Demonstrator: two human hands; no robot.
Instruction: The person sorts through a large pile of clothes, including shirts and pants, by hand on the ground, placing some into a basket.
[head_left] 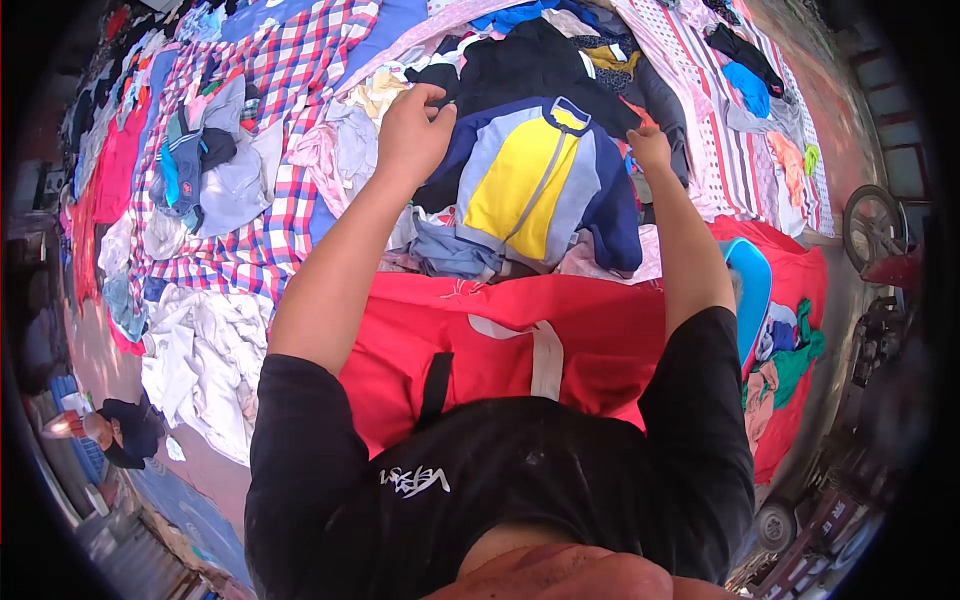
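Note:
A small zip jacket point(524, 185), yellow and light blue with navy sleeves, lies spread on a pile of clothes in front of me. Behind it is a black garment point(520, 70). My left hand point(414, 135) is over the pile, left of the jacket's collar and beside the black garment. Its thumb and index finger are apart, with nothing visible between them. To the right of the jacket, my right hand point(650, 148) has its fingers closed at the edge of dark and orange cloth; what they hold is too small to make out.
Red fabric with straps point(600, 335) lies between me and the pile. White clothes point(205, 360) and a checked cloth point(225, 265) are at left. A blue-rimmed object point(752, 290) and green cloth point(795, 365) are at right. Another person point(130, 432) is at lower left.

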